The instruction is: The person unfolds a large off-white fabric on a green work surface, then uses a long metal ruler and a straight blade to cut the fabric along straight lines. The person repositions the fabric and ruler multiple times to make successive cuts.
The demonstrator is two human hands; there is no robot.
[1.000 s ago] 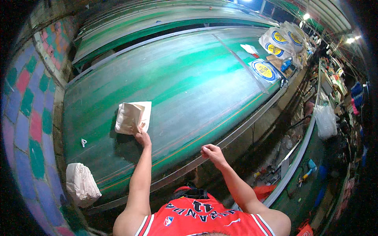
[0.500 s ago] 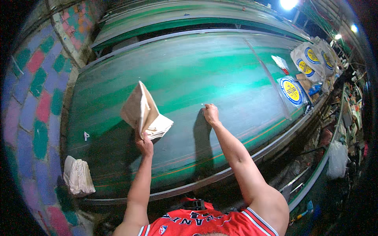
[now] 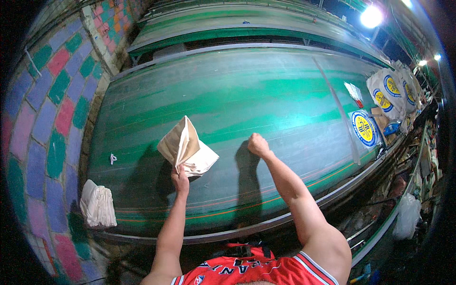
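Observation:
My left hand point(image 3: 180, 180) grips the lower corner of a stack of cream cloth or paper pieces point(image 3: 189, 147), raised above the long green, grey-streaked table point(image 3: 228, 95) and splayed into folds. To its right, my right hand point(image 3: 258, 145) is closed over the table, fingertips curled out of sight, its shadow falling below; I cannot tell whether it holds anything. A second folded cream pile point(image 3: 98, 205) lies at the table's near left corner, below a small white scrap point(image 3: 113, 159).
A painted block wall point(image 3: 52, 123) borders the left. Printed white sacks point(image 3: 392, 92), a blue-and-yellow printed sheet point(image 3: 363, 128) and loose items crowd the table's right end. A parallel table point(image 3: 247, 33) stands beyond. A cluttered rail point(image 3: 380, 240) with a plastic bag point(image 3: 406, 216) runs along the right.
My left hand has lifted and tilted the cream stack, fanning it apart. My right hand has moved forward and up over the table from near its front edge. The view has shifted.

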